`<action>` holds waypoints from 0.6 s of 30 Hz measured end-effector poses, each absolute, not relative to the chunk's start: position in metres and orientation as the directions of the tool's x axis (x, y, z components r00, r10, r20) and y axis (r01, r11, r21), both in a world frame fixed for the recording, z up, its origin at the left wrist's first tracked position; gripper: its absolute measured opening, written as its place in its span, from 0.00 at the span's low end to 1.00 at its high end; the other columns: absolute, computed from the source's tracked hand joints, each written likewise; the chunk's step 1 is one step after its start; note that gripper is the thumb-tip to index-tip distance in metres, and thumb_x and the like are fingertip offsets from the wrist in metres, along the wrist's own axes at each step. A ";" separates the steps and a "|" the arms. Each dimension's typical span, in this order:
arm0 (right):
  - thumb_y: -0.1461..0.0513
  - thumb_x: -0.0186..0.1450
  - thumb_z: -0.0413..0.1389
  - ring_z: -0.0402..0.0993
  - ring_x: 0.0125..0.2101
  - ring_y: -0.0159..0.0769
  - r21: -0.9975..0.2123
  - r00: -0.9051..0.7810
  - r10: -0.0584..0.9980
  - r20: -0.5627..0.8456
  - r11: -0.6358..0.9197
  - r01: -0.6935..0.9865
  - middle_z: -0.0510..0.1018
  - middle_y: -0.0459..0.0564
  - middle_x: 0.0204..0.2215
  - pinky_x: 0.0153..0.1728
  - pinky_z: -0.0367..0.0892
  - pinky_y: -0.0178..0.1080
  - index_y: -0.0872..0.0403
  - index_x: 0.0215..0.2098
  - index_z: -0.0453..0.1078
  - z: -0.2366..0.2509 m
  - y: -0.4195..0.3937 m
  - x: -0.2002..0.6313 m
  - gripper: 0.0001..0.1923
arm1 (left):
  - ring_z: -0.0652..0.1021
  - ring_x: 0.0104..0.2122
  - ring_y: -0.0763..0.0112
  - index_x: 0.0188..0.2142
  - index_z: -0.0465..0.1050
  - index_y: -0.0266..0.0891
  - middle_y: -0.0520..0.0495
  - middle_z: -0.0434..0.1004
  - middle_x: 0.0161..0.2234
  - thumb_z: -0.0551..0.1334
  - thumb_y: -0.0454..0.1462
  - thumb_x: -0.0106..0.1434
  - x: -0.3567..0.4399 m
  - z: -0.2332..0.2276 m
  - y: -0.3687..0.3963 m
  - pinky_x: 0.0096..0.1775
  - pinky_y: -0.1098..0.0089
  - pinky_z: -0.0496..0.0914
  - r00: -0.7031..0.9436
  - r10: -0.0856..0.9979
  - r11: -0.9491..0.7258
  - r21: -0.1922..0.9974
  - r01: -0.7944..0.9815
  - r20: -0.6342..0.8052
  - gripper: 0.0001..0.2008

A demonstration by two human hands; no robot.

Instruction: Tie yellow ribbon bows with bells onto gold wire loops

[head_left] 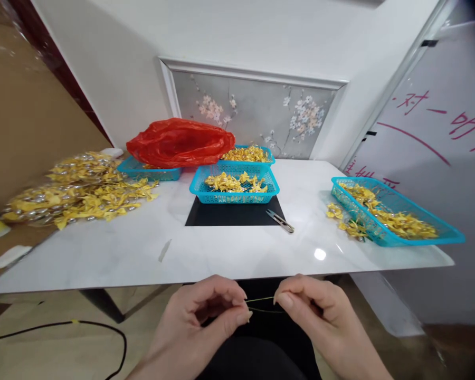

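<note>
Just below the table's front edge, my left hand (209, 316) and my right hand (316, 314) face each other a short way apart. A thin yellow-green cord (261, 300) runs between them, pinched between thumb and fingertips on each side. A second strand of it sags slightly underneath. Whatever else may lie inside the curled fingers is hidden. On the table beyond my hands, thread snips (280, 220) rest partly on a black mat (229, 214). A blue basket (234, 198) holding yellow ribbon-like pieces stands at the mat's back edge.
At the left lies a heap of yellow pieces with silvery beads (87, 190), partly in clear plastic. A red plastic bag (180, 142) covers part of another blue basket (150, 173). More yellow pieces fill a basket (396, 211) at the right. Below, a black cable (119, 332) crosses the floor.
</note>
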State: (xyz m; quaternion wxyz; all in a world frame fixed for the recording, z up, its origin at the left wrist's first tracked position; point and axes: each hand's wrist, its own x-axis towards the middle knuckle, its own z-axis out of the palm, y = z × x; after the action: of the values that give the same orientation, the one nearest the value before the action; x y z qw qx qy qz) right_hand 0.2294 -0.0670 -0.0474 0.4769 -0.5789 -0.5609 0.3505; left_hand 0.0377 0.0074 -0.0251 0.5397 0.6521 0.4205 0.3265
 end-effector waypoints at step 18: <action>0.61 0.65 0.58 0.72 0.25 0.29 -0.981 -0.039 0.994 0.107 0.112 0.159 0.76 0.51 0.46 0.28 0.69 0.34 0.47 0.55 0.65 -0.044 -0.061 0.200 0.20 | 0.74 0.25 0.69 0.23 0.78 0.43 0.52 0.76 0.22 0.66 0.42 0.59 0.021 -0.014 0.015 0.28 0.74 0.69 0.518 0.850 -0.085 0.944 0.319 -0.098 0.10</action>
State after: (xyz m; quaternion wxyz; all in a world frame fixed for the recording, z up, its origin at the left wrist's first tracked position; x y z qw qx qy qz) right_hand 0.1999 -0.0606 -0.0439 0.4770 -0.5028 -0.5730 0.4374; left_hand 0.0209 0.0153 -0.0138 0.5287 0.6925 0.4218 0.2510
